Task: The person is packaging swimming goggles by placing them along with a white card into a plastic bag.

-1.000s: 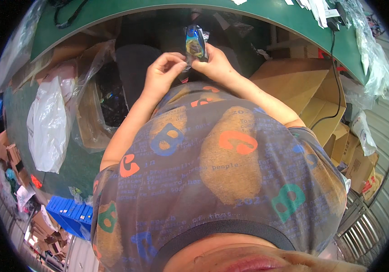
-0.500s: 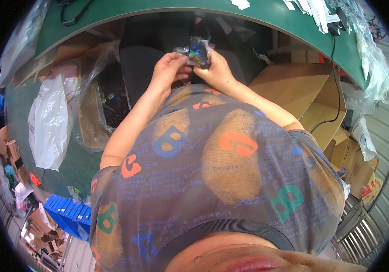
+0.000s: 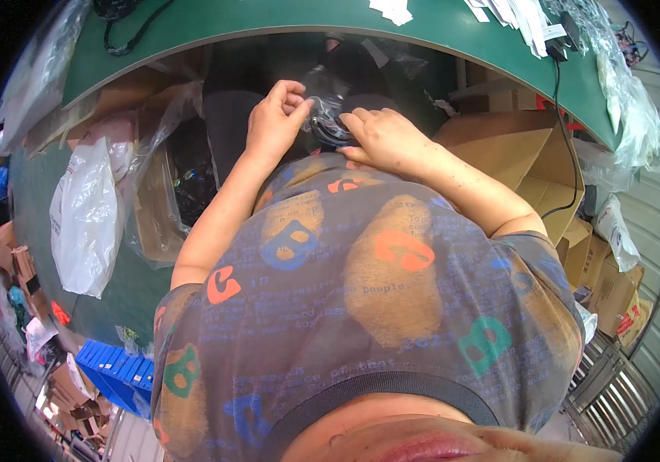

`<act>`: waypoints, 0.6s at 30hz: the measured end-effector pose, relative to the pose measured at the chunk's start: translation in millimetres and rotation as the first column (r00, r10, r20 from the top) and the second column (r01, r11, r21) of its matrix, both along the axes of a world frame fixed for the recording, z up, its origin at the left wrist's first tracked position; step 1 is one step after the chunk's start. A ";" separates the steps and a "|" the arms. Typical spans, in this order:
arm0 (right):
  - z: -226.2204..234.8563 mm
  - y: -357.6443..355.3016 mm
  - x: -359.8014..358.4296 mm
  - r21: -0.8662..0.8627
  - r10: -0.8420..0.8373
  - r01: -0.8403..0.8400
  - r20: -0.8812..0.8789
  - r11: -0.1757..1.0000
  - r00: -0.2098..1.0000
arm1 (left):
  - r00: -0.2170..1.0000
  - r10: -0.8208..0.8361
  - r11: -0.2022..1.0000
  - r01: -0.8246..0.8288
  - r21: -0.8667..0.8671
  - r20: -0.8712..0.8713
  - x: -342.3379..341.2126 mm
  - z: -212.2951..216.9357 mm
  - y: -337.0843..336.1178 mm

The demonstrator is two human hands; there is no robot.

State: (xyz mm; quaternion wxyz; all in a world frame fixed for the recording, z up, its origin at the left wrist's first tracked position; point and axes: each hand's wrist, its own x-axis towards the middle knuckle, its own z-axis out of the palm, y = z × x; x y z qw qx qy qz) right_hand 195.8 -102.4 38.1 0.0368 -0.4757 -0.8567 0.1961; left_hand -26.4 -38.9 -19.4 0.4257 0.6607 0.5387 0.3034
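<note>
A small clear plastic bag [image 3: 319, 106] with a dark, rounded item [image 3: 331, 132] in or behind it is held between my hands, just over my lap. What the dark item is, I cannot make out. My left hand [image 3: 274, 117] pinches the bag's left edge between thumb and fingertips. From the other side my right hand [image 3: 388, 137], back upward, grips the dark item, its fingers bent over the right edge and the thumb beneath.
A green table edge [image 3: 268, 31] curves across ahead, bearing white paper slips [image 3: 526, 29] and a black cable. Open cardboard boxes [image 3: 492, 146] stand at right. White plastic bags [image 3: 87, 219] lie at left, with blue bins [image 3: 118, 373] below them.
The bag and dark item have come lower, nearer my body, and turned. My right hand has rolled so its back faces up and shifted right; my left hand has moved slightly left.
</note>
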 end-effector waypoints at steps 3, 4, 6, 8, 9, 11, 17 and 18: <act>-16.2 6.1 8.3 0.065 0.037 -0.043 0.088 0.997 0.995 | 0.996 -0.059 0.998 0.059 -0.006 -0.061 -4.9 3.4 -4.4; -19.1 8.3 8.1 0.068 0.040 -0.046 0.084 0.997 0.996 | 0.992 -0.097 0.995 0.097 -0.006 -0.077 -6.5 4.0 -6.6; -22.9 13.1 5.4 -0.013 -0.025 0.026 0.076 1.000 0.997 | 0.988 -0.132 0.988 0.138 0.066 -0.082 -4.9 7.0 -13.6; -34.9 18.2 -0.3 -0.084 -0.066 0.066 0.007 0.994 0.998 | 0.977 -0.200 0.964 0.209 0.162 -0.072 -0.5 13.6 -21.2; -42.0 22.0 -4.2 -0.159 -0.107 0.096 -0.057 0.983 0.993 | 0.974 -0.206 0.951 0.223 0.215 -0.098 1.5 17.6 -25.7; -58.5 28.3 -8.6 -0.418 -0.256 0.127 -0.271 0.900 0.928 | 0.968 -0.230 0.940 0.247 0.235 -0.099 2.9 21.2 -29.4; -88.8 27.8 -16.9 -0.773 -0.893 -0.547 -0.439 0.321 0.096 | 0.983 -0.151 0.923 0.178 0.342 -0.102 -8.0 13.3 -28.7; -85.1 23.5 -23.4 -0.676 -0.918 -0.671 -0.397 0.305 -0.017 | 0.990 -0.130 0.945 0.140 0.296 -0.054 -9.6 11.3 -30.3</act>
